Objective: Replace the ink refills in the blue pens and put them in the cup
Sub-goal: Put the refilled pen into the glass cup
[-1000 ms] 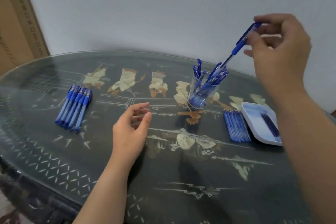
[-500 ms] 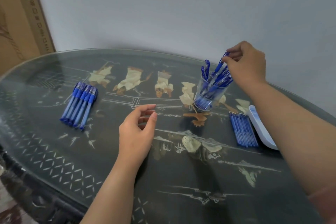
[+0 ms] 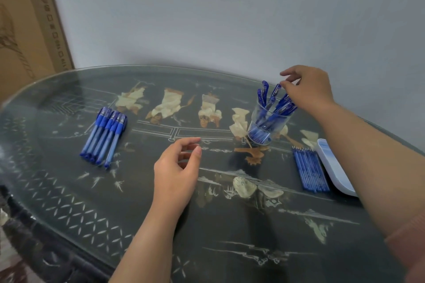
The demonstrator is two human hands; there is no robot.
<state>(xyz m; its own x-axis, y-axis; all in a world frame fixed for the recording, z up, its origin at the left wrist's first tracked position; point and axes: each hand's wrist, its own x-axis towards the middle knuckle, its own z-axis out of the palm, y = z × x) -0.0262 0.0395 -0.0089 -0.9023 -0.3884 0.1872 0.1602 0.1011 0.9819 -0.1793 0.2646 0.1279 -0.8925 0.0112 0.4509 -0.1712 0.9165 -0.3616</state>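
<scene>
A clear cup (image 3: 264, 132) stands at the right back of the table with several blue pens (image 3: 279, 108) leaning in it. My right hand (image 3: 308, 89) hovers just above and right of the cup, fingers spread, thumb tip beside the top of one pen and holding nothing. My left hand (image 3: 176, 167) rests near the table's middle, loosely curled and empty. A row of several capped blue pens (image 3: 104, 135) lies on the left. A row of blue refills (image 3: 310, 170) lies right of the cup.
A white tray (image 3: 331, 165) sits beside the refills, partly hidden by my right forearm. The dark glass-topped table (image 3: 138, 213) has inlaid figures and a curved front edge. A cardboard box (image 3: 25, 30) leans at the back left against the wall.
My right hand came down with a blue pen, set it into the cup and let go of it. The left hand has stayed where it was.
</scene>
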